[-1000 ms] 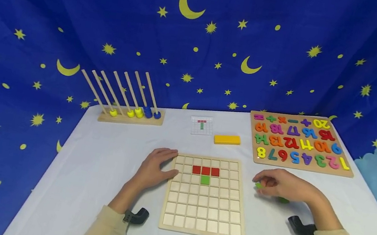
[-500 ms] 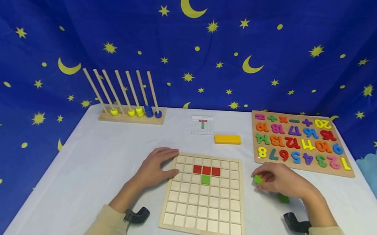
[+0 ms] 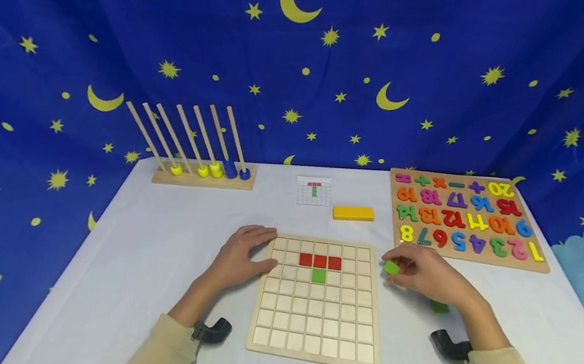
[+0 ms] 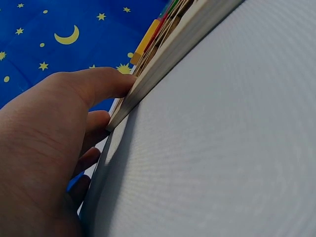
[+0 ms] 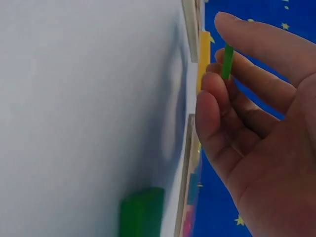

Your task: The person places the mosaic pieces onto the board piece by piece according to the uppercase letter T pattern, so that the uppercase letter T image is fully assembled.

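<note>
We see small green square tiles (image 3: 391,267), three red square tiles (image 3: 320,261), a pale wooden grid board (image 3: 313,325), and a blue cloth backdrop (image 3: 209,18) with yellow stars (image 3: 330,37).

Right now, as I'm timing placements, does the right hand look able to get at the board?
Probably yes: the right hand pinches a green tile beside the board, nothing visible stands between, and the left hand touches the opposite edge.

Consists of white tabletop (image 3: 175,246); carries wooden grid board (image 3: 313,325) centrally, with peg abacus (image 3: 201,181), pattern card (image 3: 314,192), yellow block (image 3: 353,214) and number board (image 3: 468,231) behind; supports green block (image 3: 440,307) at right.
</note>
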`<state>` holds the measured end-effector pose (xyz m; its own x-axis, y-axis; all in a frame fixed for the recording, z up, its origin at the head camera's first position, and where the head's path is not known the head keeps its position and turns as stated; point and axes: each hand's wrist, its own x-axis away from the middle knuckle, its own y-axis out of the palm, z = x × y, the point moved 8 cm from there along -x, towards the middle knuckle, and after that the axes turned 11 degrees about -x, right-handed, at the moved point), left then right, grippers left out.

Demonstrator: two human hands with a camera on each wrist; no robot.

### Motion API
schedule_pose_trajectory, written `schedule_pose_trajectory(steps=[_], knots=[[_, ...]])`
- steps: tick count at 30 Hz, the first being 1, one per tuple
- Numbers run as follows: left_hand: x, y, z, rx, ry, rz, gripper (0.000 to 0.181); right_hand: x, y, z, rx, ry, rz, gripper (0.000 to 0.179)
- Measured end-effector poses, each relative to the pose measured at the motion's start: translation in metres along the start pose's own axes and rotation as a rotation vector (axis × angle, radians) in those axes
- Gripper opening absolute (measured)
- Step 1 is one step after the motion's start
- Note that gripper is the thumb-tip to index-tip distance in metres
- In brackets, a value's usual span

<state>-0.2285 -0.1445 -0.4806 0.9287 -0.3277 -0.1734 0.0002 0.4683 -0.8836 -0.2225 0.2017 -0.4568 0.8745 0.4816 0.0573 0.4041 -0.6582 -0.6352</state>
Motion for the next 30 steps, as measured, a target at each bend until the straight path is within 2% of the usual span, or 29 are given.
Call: schedule_pose_trajectory(steps=[10,23,30], knots=[[0.0,-0.001,0.0,-0.003,0.001,0.004,0.064,-0.006,0.001,-0.013,-0.001,-0.075,0.076,0.035],[-0.002,0.001,-0.001,-0.009,0.006,-0.002,0.064,-0.018,0.017,-0.036,0.0,-0.147,-0.007,0.032],[0.0,0.001,-0.002,-0.004,-0.003,-0.009,0.064,-0.024,0.03,-0.044,-0.008,-0.135,-0.052,0.031]])
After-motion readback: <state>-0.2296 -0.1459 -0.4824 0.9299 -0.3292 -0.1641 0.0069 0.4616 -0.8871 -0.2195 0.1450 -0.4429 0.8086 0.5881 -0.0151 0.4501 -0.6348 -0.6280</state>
